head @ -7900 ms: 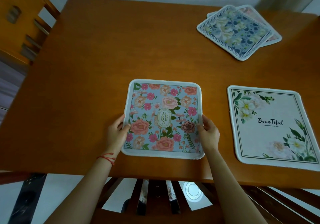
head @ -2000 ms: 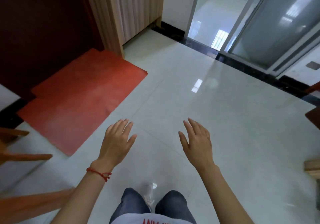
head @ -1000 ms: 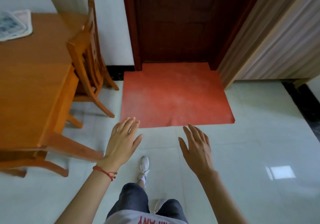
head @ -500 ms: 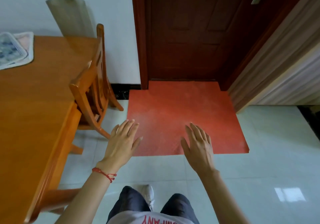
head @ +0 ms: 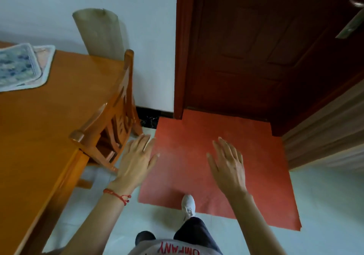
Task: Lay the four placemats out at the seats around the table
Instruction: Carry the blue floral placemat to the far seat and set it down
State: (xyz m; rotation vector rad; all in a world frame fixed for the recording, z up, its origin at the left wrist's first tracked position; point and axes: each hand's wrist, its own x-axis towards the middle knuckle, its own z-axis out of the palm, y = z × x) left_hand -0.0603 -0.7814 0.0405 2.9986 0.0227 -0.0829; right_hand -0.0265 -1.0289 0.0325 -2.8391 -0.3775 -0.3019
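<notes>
Both hands empty, palms down, fingers spread loosely. Left hand (head: 136, 160) and right hand (head: 228, 164) held out above the floor, apart from each other. Red floor mat (head: 256, 176) lies beneath and beyond the fingertips. Wooden chair (head: 110, 124) just left of the left fingers. Two stacked placemats (head: 21, 67) well beyond and left, on the table (head: 49, 126). Dark door (head: 266, 47) farthest ahead.

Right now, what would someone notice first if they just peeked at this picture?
Two empty hands, the left hand and right hand, spread open above a big red floor mat before a dark door. On the left, a wooden table holds stacked placemats at its far end.
</notes>
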